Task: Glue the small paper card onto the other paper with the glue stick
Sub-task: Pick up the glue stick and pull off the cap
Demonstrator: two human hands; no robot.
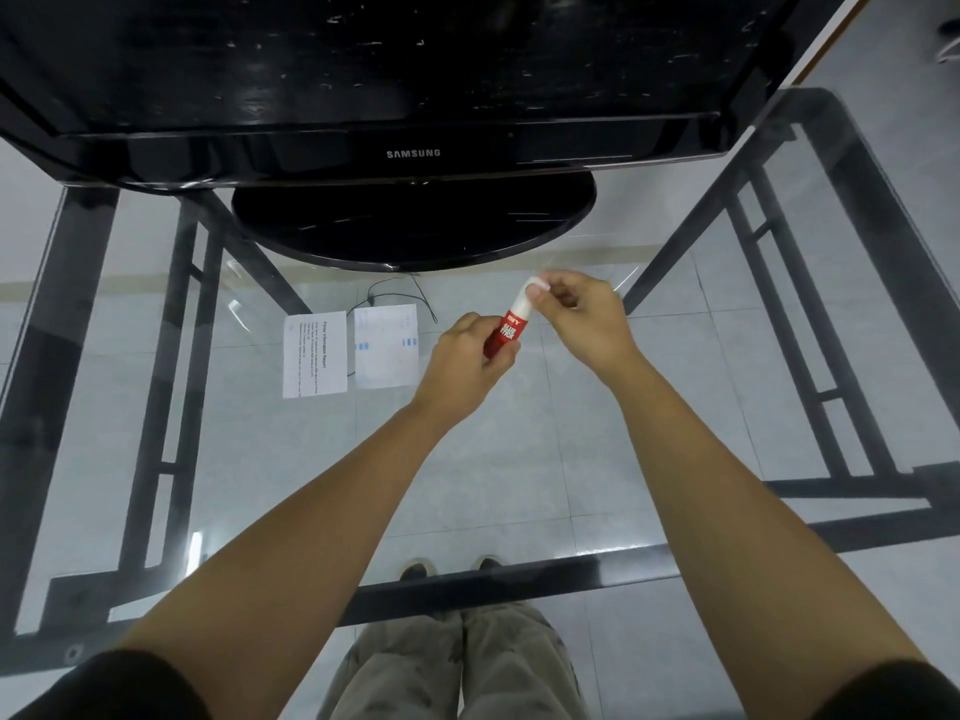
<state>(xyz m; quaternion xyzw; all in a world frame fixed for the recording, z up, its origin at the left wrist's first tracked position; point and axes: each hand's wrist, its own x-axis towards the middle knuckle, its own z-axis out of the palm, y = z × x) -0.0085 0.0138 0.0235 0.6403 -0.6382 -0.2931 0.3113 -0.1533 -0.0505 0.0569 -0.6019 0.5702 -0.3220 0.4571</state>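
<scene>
A red glue stick (510,328) with a white cap is held above the glass table, tilted up to the right. My left hand (464,363) grips its red body. My right hand (582,311) pinches the white cap (531,292) at the top end. Two white papers lie flat on the glass to the left of my hands: a printed sheet (315,354) with lines of text, and beside it a paper (386,346) with small blue marks. Neither hand touches the papers.
A black Samsung monitor (413,153) stands at the back on a round base (413,226). A thin black cable (395,293) runs behind the papers. The glass table top (519,459) rests on a dark metal frame (171,407); my legs and shoes show through it.
</scene>
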